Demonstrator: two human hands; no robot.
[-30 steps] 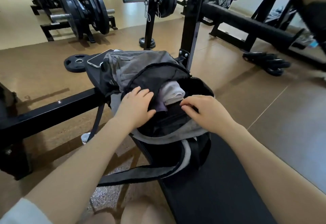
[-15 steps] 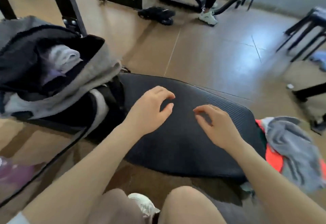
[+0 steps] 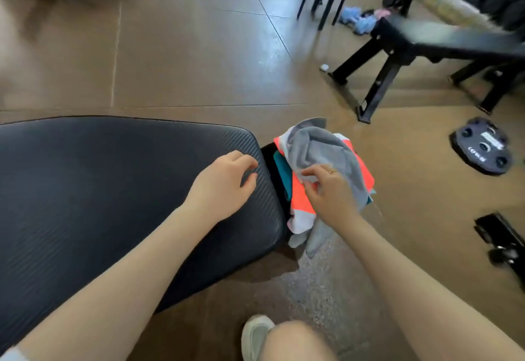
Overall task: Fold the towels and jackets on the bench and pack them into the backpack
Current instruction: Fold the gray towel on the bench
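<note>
Two bare hands are over the end of the bench (image 3: 113, 190), whose black ribbed pad fills the left half of the view. The left hand (image 3: 224, 187) is above the right end of this pad, fingers loosely curled and holding nothing; whether it touches the pad I cannot tell. Just to the right of the pad's end lies a pile of clothes. A grey towel (image 3: 321, 153) is on top of it, and under the towel there is an orange and white jacket (image 3: 302, 201) and a teal piece of cloth (image 3: 284, 174) at the side near the bench. The right hand (image 3: 329, 193) is on this pile; its thumb and fingers pinch the near edge of the grey towel. A ring is on one finger.

Below, a knee and a white shoe (image 3: 255, 335) are at the bottom edge. Farther right, on the brown floor, a black weight plate (image 3: 481, 146) lies flat, well apart from the pile. Behind it stands a second black bench (image 3: 426, 42), blurred. The backpack is out of view.
</note>
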